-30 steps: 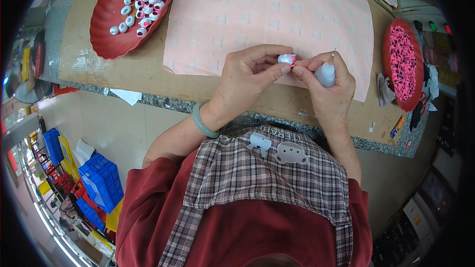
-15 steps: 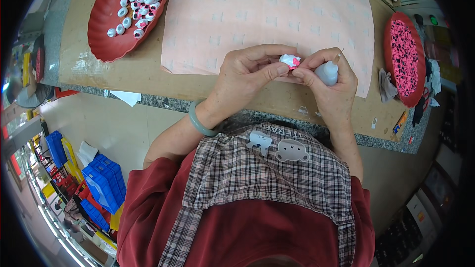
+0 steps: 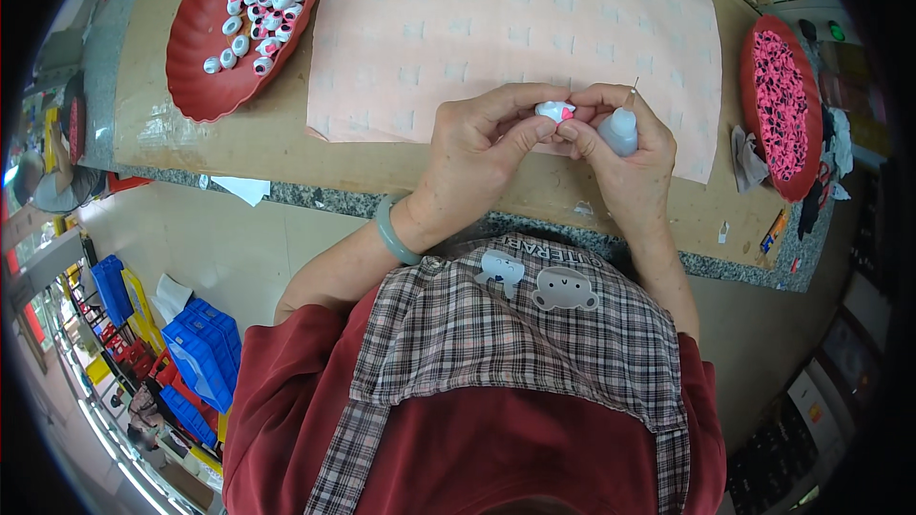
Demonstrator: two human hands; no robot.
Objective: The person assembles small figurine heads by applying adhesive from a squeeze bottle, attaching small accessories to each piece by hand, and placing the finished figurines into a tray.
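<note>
While the left hand (image 3: 469, 148) pinches a small white figure (image 3: 548, 111), upper frame, right of centre, the right hand (image 3: 637, 179) fingers its pink piece (image 3: 568, 113), cradling a needle-tipped bottle (image 3: 619, 133). Looks light, stiff, maybe slick; best held by its sides! Long axis roughly crosswise, pink end right.

pale floor (image 3: 286, 238), blue crates (image 3: 212, 348) piled up on the left, grey speckled table (image 3: 358, 204) topped with brown board (image 3: 229, 145), probably strip lights (image 3: 107, 448) down the blurry lower-left edge

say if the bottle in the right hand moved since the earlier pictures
Yes, the bottle shifted slightly left, farther from the red tray at right.
</note>
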